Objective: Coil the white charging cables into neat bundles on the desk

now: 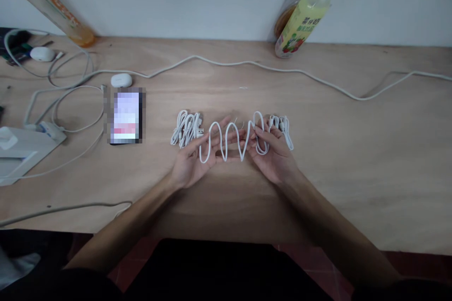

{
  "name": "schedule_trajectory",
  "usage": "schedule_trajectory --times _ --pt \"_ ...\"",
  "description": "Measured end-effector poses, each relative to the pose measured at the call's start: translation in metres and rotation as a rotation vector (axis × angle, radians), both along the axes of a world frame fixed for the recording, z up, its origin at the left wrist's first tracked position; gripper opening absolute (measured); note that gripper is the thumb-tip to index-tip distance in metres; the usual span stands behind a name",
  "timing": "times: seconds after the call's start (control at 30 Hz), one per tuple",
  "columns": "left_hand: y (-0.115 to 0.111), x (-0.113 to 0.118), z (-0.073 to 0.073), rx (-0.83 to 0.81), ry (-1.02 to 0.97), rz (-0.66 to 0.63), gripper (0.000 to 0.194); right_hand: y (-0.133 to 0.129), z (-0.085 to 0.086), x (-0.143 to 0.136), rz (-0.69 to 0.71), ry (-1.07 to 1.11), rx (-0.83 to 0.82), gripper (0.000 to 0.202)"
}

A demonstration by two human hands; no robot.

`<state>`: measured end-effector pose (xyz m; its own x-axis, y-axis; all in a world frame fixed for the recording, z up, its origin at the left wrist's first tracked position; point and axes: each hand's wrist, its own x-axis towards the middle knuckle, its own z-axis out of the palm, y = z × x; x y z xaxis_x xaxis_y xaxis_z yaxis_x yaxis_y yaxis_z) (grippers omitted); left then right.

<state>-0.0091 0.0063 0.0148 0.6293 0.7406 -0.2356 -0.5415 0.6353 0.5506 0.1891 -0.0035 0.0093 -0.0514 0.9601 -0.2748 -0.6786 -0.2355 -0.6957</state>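
Note:
A white charging cable (226,143) hangs in wavy loops between my two hands, above the table. One end, with its plug, is pinched between the thumb and fingers of my left hand (190,160). My right hand (273,155) grips a coiled part of the same cable between thumb and fingers. Just beyond my left hand lie several bundled white cables (185,127). More bundled white cables (282,127) lie behind my right hand, which partly hides them.
A phone (125,116) and a white earbud case (121,80) lie to the left. Along the back runs a long white cord (247,62). A yellow-green bottle (303,19) and an orange bottle (60,9) stand by the wall. At far left, a white box-shaped device (28,153) sits among cords.

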Motion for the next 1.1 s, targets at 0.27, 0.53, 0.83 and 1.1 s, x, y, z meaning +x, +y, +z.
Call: schedule_trajectory --times 0.27,0.53,0.83,1.1 --pt "0.001 0.0 -0.001 -0.047 -0.036 0.009 0.063 0.0 -0.002 0.001 0.003 -0.009 0.006 0.032" --pt "0.002 0.001 0.0 -0.03 -0.017 0.008 0.06 0.002 -0.001 -0.001 -0.021 -0.025 0.008 0.033" --pt "0.002 0.0 0.005 -0.076 -0.023 0.005 0.059 0.003 0.002 -0.003 0.025 -0.036 0.071 0.035" --pt "0.002 0.0 0.008 -0.161 -0.034 0.021 0.059 0.002 0.001 -0.002 0.025 -0.021 0.033 0.041"
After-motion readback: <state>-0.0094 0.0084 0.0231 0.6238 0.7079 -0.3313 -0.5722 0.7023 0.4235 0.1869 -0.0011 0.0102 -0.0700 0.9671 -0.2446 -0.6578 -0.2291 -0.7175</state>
